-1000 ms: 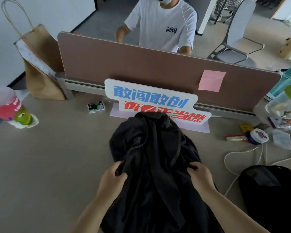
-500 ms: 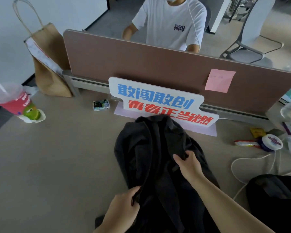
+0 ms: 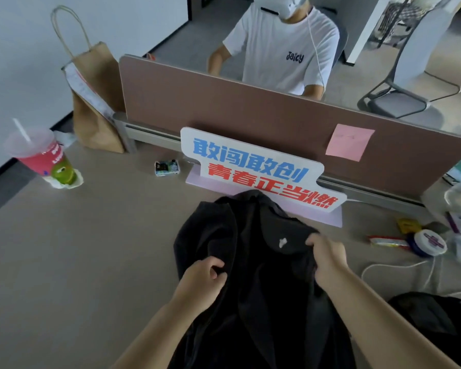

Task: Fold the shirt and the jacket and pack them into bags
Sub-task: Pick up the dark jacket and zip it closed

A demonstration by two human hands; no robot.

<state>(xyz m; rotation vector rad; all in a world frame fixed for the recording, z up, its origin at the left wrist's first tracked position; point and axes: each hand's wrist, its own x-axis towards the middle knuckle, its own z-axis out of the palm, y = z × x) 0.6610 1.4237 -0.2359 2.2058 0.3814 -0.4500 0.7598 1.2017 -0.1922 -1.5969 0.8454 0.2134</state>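
Two hands: both grip the dark garment [image 3: 264, 265].
Left hand [image 3: 202, 278]: your fingers curl into a fold of cloth.
Right hand [image 3: 328, 259]: your fingers pinch cloth just beside a small white mark [image 3: 282, 242].
Where it lies: bunched on the counter [image 3: 77, 249], far edge at the slogan sign's [image 3: 253, 166] foot; probably the jacket, though the view is dim.
Bags: brown paper bag [image 3: 96, 102] upright at far left; black bag [image 3: 431, 320] near right.

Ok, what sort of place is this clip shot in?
Most likely an open-plan office: a desk split by a brown partition screen, another person at its far side, and an office chair beyond.
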